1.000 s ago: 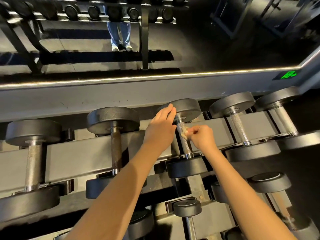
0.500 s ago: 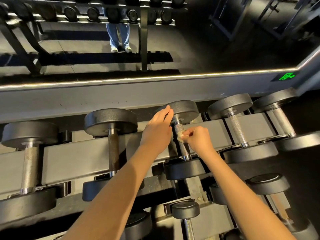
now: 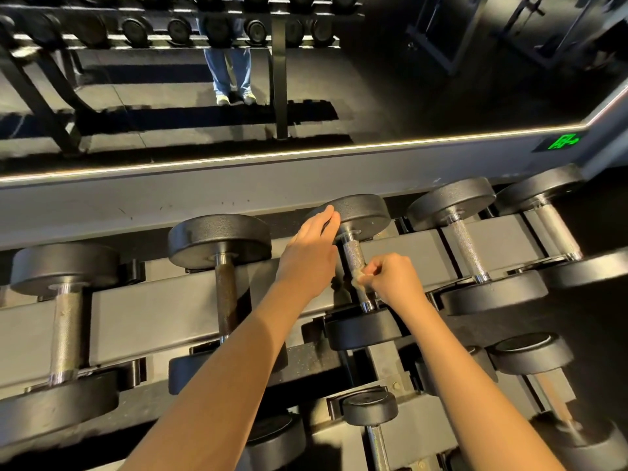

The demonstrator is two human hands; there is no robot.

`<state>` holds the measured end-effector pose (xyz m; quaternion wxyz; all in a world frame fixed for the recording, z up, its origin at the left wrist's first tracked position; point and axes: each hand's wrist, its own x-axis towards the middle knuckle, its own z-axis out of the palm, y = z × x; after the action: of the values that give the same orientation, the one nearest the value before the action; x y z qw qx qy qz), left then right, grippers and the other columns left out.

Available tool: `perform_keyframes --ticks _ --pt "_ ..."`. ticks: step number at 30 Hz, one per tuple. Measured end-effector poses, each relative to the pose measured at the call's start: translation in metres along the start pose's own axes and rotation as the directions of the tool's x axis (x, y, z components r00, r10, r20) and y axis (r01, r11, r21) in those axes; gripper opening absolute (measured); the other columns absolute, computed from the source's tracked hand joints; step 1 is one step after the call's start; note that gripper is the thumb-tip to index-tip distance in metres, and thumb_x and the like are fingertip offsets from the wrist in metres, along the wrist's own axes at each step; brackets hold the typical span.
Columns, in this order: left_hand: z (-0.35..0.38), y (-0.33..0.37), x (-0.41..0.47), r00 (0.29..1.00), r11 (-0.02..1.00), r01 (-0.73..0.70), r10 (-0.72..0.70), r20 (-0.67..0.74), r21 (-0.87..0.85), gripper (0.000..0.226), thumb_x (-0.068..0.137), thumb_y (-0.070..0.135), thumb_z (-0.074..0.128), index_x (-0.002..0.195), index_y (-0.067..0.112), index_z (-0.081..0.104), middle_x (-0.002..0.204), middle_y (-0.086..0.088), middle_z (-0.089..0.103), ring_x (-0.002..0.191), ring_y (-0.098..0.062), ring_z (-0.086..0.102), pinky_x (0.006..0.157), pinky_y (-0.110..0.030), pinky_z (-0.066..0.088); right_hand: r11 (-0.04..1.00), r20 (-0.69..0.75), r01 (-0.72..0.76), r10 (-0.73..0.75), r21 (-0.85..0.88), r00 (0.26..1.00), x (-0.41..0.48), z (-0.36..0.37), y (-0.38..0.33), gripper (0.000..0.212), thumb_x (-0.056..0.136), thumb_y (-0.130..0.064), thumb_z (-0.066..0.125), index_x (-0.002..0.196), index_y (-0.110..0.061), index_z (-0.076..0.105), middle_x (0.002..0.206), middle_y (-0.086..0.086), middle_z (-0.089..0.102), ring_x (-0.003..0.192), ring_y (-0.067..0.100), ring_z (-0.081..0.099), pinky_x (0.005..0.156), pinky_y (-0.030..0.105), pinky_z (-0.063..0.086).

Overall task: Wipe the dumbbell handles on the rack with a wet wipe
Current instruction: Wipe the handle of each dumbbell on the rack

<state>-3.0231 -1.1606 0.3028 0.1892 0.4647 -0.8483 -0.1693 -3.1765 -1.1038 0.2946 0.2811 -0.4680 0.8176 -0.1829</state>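
The right hand (image 3: 394,278) pinches a pale wet wipe (image 3: 357,276) against the knurled chrome handle (image 3: 353,254) of a black round-headed dumbbell (image 3: 365,212) on the grey steel rack (image 3: 153,321). The left hand (image 3: 311,256), fingers straight, touches its far head. The green lit sign (image 3: 562,142) is unreadable.

A wide mirror (image 3: 373,96) filled the far side of the scene. A thin lit strip (image 3: 306,151) ran along its lower edge, above a plain grey wall band (image 3: 204,195). At far right a small green sign (image 3: 564,142) glowed on that band. The mirror showed legs in blue jeans (image 3: 227,66) with pale shoes (image 3: 222,99), and dark machine frames (image 3: 441,45) to their right.
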Motion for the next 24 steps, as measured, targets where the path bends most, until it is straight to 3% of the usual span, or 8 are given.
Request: perform_keyframes --ticks 5,10,13,16,18,20,24 --pt "0.002 0.000 0.001 1.000 1.000 -0.019 0.018 -0.014 -0.004 0.062 0.097 0.012 0.046 0.152 0.018 0.018 0.159 0.002 0.016 0.145 -0.016 0.018 0.102 -0.035 0.045 0.998 -0.119 0.043 -0.038 0.039 0.992 0.009 0.002 -0.020 0.025 0.083 -0.018 0.070 0.062 -0.022 0.056 0.078 0.006 0.065 0.076 0.023 0.063 0.075 0.040 0.054" --pt "0.002 -0.001 -0.001 0.999 0.999 -0.031 0.030 -0.027 -0.037 0.059 0.098 0.012 0.043 0.152 0.019 0.019 0.159 0.003 0.017 0.145 -0.014 0.016 0.106 -0.031 0.037 0.977 -0.062 -0.096 0.085 -0.190 0.994 -0.007 -0.002 -0.006 0.010 0.082 -0.027 0.070 0.075 -0.026 0.063 0.092 0.004 0.066 0.088 0.026 0.063 0.075 0.035 0.050" --pt "-0.002 0.003 -0.002 1.000 0.999 -0.014 0.014 0.007 -0.036 0.059 0.098 0.012 0.042 0.152 0.019 0.019 0.159 0.004 0.014 0.145 -0.013 0.014 0.112 -0.031 0.027 0.963 0.027 -0.150 0.160 -0.224 0.987 -0.013 -0.008 -0.003 0.014 0.080 -0.021 0.071 0.069 -0.028 0.065 0.095 0.003 0.068 0.091 0.025 0.064 0.076 0.033 0.051" --pt "-0.005 0.000 -0.012 0.995 0.998 -0.061 0.062 0.072 -0.016 0.051 0.096 0.016 0.049 0.145 0.017 0.037 0.152 -0.001 0.029 0.137 -0.017 0.031 0.109 -0.034 0.033 0.987 0.016 -0.123 0.126 -0.101 0.992 -0.020 -0.011 0.000 0.010 0.081 -0.017 0.071 0.076 -0.025 0.072 0.096 0.004 0.070 0.091 0.023 0.064 0.078 0.032 0.051" --pt "-0.003 0.001 -0.025 0.962 0.975 0.042 0.019 0.271 -0.218 0.045 0.096 0.024 0.051 0.141 0.020 0.043 0.140 0.001 0.040 0.125 -0.016 0.043 0.103 -0.034 0.039 0.993 -0.038 -0.037 0.041 0.111 0.998 -0.030 -0.009 0.006 0.011 0.083 -0.014 0.070 0.093 -0.014 0.076 0.096 0.007 0.072 0.089 0.021 0.065 0.081 0.032 0.051" --pt "0.006 0.005 -0.036 0.897 0.857 0.212 0.019 0.441 -0.469 0.045 0.096 0.029 0.052 0.140 0.024 0.044 0.133 0.003 0.045 0.113 -0.012 0.052 0.099 -0.033 0.044 0.966 -0.066 0.033 -0.017 0.257 0.998 -0.042 -0.009 0.010 0.015 0.084 -0.012 0.071 0.098 -0.010 0.075 0.091 0.006 0.073 0.082 0.015 0.064 0.079 0.026 0.051" --pt "0.030 0.016 -0.040 0.907 0.754 0.283 -0.010 0.421 -0.593 0.041 0.091 0.027 0.061 0.131 0.026 0.053 0.121 0.006 0.059 0.095 -0.005 0.058 0.088 -0.023 0.047 0.947 -0.073 0.088 -0.068 0.309 0.995 -0.051 -0.005 0.015 0.013 0.086 -0.013 0.069 0.096 -0.013 0.076 0.083 0.001 0.072 0.075 0.011 0.063 0.066 0.012 0.045"
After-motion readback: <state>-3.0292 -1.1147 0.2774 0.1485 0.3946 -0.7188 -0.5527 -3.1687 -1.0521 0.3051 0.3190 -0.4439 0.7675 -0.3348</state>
